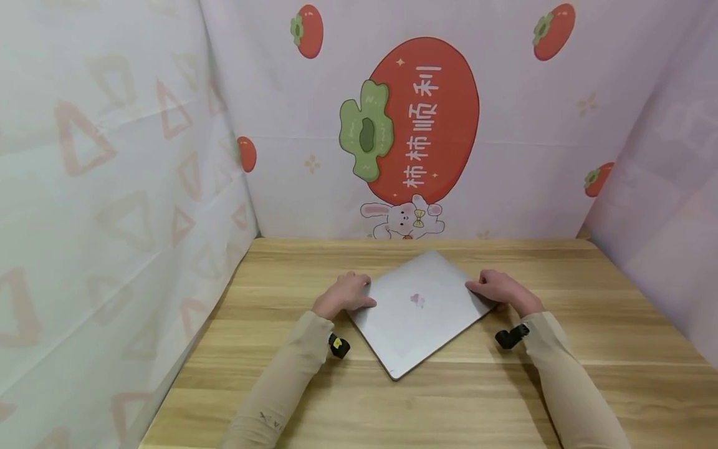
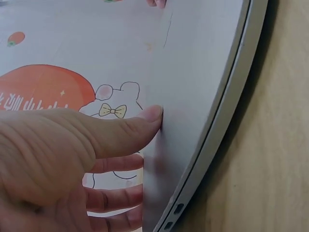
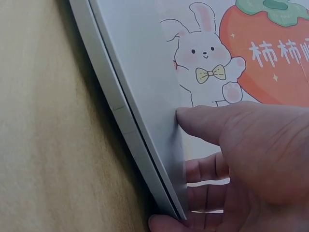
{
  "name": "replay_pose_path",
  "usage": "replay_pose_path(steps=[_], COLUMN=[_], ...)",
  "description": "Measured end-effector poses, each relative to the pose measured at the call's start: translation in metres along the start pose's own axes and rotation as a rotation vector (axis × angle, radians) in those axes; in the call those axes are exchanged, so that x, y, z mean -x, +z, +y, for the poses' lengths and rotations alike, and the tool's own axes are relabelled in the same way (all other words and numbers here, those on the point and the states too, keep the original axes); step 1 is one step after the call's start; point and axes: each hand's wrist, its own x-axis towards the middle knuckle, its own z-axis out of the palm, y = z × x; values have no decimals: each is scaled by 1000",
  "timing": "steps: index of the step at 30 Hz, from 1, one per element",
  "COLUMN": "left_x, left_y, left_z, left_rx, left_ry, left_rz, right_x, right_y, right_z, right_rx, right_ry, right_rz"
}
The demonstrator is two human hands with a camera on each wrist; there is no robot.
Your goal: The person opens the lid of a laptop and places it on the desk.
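Slanting laptop (image 1: 406, 333), long axis toward far right

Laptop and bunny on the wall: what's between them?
In the head view, only a narrow, bare strip of table shows between the far corner of the laptop and the printed bunny.

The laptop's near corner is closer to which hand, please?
Left: the left hand holds the laptop on its left, beyond and left of that near corner; the right hand holds it on the right, farther away.
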Motion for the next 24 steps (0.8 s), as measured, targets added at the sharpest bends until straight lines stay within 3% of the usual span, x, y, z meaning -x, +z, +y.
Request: replay_pose_path(steps=[10, 24], left_x=[-12, -21], left_y=[-5, -11], left_z=[-5, -11], left_rx=[-28, 30], left_ry=[2, 35], left_rz=[-18, -30], right_x=[6, 14], right_y=[1, 5], right_z=[-4, -6], right_rx=[-1, 26], right_ry=[3, 0], right_rz=[4, 8])
